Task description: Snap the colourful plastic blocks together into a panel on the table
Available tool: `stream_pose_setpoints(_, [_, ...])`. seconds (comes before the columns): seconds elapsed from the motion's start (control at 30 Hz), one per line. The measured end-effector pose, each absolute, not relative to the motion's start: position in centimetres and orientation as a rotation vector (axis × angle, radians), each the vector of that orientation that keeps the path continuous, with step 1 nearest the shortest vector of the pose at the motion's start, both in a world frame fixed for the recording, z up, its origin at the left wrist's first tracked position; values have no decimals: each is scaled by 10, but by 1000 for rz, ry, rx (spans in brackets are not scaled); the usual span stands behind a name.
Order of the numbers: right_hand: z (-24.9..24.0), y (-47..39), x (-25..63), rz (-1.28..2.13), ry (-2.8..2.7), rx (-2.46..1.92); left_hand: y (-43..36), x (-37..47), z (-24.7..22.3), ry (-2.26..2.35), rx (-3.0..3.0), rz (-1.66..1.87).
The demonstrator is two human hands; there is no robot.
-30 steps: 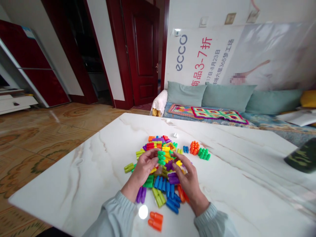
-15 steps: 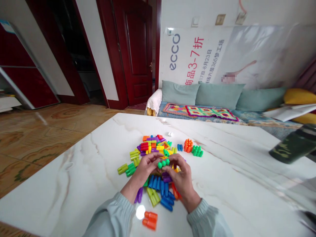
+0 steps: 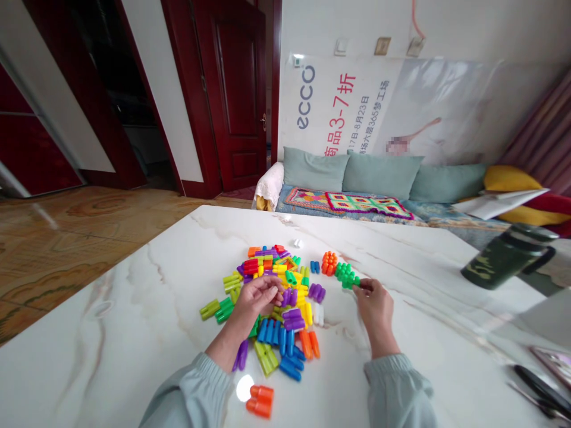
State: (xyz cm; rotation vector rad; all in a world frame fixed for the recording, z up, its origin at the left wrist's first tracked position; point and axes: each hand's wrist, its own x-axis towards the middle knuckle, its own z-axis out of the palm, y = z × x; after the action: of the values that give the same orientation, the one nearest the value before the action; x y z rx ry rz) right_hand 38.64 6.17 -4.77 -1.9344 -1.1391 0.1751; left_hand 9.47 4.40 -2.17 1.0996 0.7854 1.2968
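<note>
My right hand (image 3: 375,303) reaches out to the right of the pile, its fingertips closed on a green toy building block (image 3: 350,282) with rounded knobs. That piece is right up against more green blocks (image 3: 344,270) of the same kind, just behind an orange knobbed cluster (image 3: 329,263). Over the left side of the mixed pile, my left hand (image 3: 257,299) hovers with its fingers curled in and nothing visible in them. Close to its fingertips lies a purple block (image 3: 289,296). Yellow blocks (image 3: 306,313) and blue blocks (image 3: 269,330) lie around it.
An orange block (image 3: 260,401) sits near the table's front. White blocks (image 3: 318,314) lie right of the pile. A dark green mug (image 3: 504,257) stands at the right, with a phone (image 3: 553,364) and a black-handled tool (image 3: 537,383) nearer. A sofa (image 3: 312,199) is behind the white table (image 3: 147,285).
Both hands held the green block over the pile; now the right hand has carried it right to the other green blocks. The left hand has let go and stays over the pile.
</note>
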Motion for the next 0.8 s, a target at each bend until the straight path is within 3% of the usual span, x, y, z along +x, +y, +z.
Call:
stream_pose_setpoints(0.67, [-55,74,380,164,-1162,-2155,46,94,-26,764,1087,1246])
stream_pose_setpoints(0.8, [-52,68,376,10,-1154,-2044,45,95,-26,769,1095,1249])
